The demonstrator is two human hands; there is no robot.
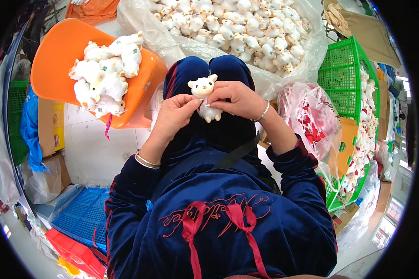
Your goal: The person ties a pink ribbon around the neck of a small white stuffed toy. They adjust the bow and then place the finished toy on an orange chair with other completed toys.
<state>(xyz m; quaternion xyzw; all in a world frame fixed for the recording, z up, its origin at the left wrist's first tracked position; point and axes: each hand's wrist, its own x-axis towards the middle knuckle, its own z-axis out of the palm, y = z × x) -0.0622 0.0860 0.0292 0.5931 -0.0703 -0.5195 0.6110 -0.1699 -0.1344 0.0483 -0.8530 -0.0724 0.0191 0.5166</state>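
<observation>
A small white plush lamb (203,87) with pale ears sits upright on my lap, facing me. At its neck shows a bit of red ribbon (199,106). My left hand (178,112) is closed in a pinch on that ribbon, thumb and finger against the lamb's chest. From the other side my right hand (237,98) also pinches at the neck, its fingertips close to the left ones. The ribbon's ends are mostly hidden by my fingers.
On the left, an orange chair (56,56) bears several white plush toys (104,76). Ahead lies a big clear plastic bag (142,28) full of them. To the right are a pink-tinted bag (307,111) of red pieces and green crates (340,79). A blue crate (86,211) stands lower left.
</observation>
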